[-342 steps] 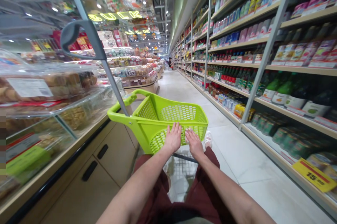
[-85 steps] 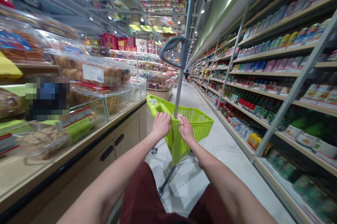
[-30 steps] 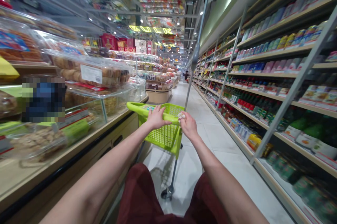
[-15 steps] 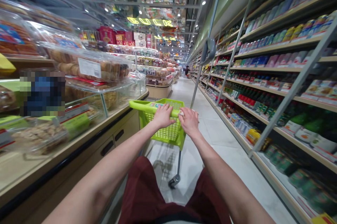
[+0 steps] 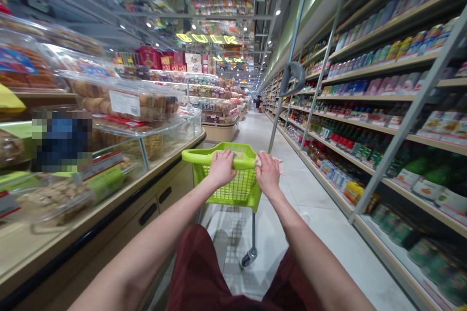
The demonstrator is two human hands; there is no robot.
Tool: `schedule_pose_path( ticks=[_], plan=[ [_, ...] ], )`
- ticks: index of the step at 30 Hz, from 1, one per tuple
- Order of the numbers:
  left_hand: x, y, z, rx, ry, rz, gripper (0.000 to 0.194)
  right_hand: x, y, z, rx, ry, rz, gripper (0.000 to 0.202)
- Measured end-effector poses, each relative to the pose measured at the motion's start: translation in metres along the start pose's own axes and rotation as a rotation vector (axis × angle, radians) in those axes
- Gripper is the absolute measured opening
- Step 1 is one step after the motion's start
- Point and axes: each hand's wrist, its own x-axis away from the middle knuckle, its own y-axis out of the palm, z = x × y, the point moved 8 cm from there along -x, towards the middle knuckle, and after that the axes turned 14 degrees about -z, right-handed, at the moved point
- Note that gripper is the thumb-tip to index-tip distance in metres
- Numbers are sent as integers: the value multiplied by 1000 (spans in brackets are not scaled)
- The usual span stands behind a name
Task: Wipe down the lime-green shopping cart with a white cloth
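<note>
A lime-green shopping cart (image 5: 233, 189) with a latticed basket stands in front of me on grey legs with a caster wheel. My left hand (image 5: 221, 169) is closed over the middle of its green handle. Around the handle's right end, my right hand (image 5: 268, 172) is wrapped, with a pale crumpled cloth or tissue (image 5: 279, 161) pressed between palm and handle.
On the left runs a counter (image 5: 171, 155) with packaged baked goods (image 5: 124, 99) and glass panels, close beside the cart. Bottle and can shelves (image 5: 365, 128) line the right. A grey pole with a loop handle (image 5: 292, 79) rises ahead. A distant person (image 5: 258, 102) is down the aisle.
The cart and both hands appear slightly lower and farther right in view. More of the pale cloth shows at my right hand. Both hands remain on the handle.
</note>
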Motion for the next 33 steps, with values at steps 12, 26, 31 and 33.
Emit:
schedule_pose_path(
  ticks=[12,26,31,33],
  plan=[
    [10,-18,-34,1052,-110,205,43,-19,7,-31,-1267,156,14,47],
    [26,12,7,2068,-71,161,19,8,1,-70,-569,-69,98,52],
    [28,8,14,1947,1,170,31,14,9,-94,-498,-203,-13,74],
    [33,6,-8,1778,-125,234,34,14,10,-96,-554,-256,-90,79]
  ],
)
